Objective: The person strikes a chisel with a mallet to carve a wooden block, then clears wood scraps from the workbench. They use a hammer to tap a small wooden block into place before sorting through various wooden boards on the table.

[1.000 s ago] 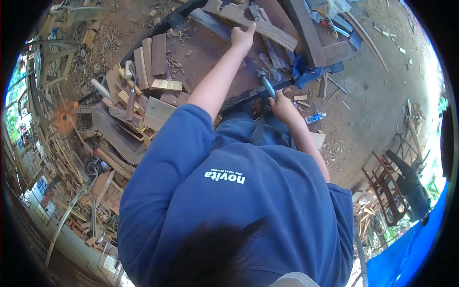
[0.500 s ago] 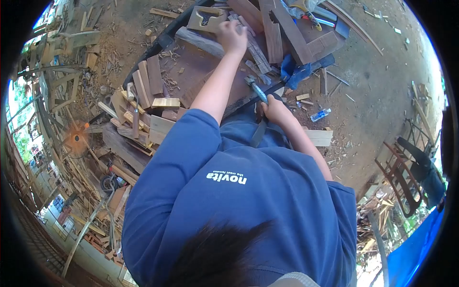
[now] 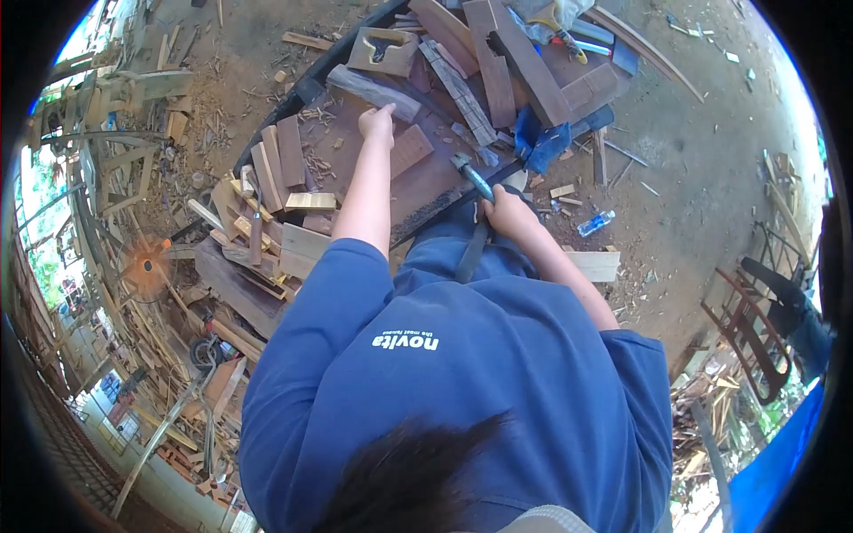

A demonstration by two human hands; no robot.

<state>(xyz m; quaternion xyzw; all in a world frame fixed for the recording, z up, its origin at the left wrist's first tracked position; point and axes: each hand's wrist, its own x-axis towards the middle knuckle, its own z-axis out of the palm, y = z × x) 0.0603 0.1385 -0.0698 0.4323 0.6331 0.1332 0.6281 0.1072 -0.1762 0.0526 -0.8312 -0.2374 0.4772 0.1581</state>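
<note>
My left hand [image 3: 378,127] is over the dark work surface [image 3: 426,188], its fingers curled together by the lower edge of a weathered grey piece of wood [image 3: 373,91]. Whether they grip anything is hidden. A flat brown wood block [image 3: 410,148] lies just right of that hand. Close to my lap, my right hand [image 3: 510,213] is closed round the handle of a hammer [image 3: 475,180], whose metal head points up and left. A pale block with a cut-out opening [image 3: 384,51] rests beyond the grey piece.
Long brown boards [image 3: 524,67] and a grooved grey strip [image 3: 458,91] lie at the far right of the surface. Blue cloth [image 3: 544,144] hangs at its edge. Offcuts and a chisel-like tool [image 3: 256,238] are at left. A plastic bottle [image 3: 595,223] lies on the ground.
My left hand has moved left and back toward me, away from the grooved grey strip, which now lies uncovered. My right hand keeps its hold on the hammer, nearly unmoved.
</note>
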